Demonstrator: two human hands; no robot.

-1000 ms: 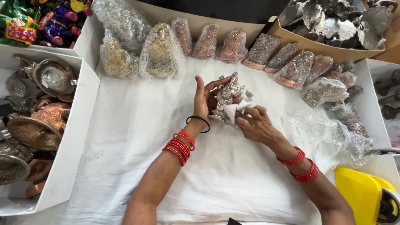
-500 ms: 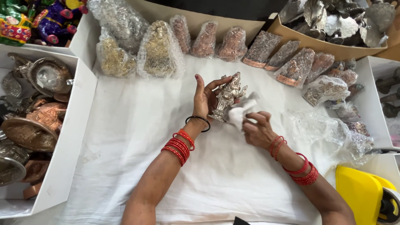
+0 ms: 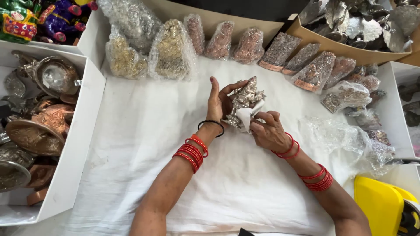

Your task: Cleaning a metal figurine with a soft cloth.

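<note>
My left hand (image 3: 217, 105) grips a small silver-coloured figurine (image 3: 246, 97), held tilted above the white cloth (image 3: 144, 131). My right hand (image 3: 267, 131) holds a small white rag (image 3: 245, 117) pressed against the lower front of the figurine. Red bangles sit on both wrists, and a black band is on the left wrist.
Bubble-wrapped figurines (image 3: 170, 50) line the back of the cloth. A white box of metal bowls and plates (image 3: 39, 126) stands at the left. Loose clear wrap (image 3: 341, 140) lies at the right. A yellow object (image 3: 380, 205) is at the bottom right, and a cardboard tray of metal pieces (image 3: 358, 26) at the top right.
My right hand has drawn the rag away to the right and brought it back against the figurine's lower front. My left hand keeps its hold, the figurine tilting slightly.
</note>
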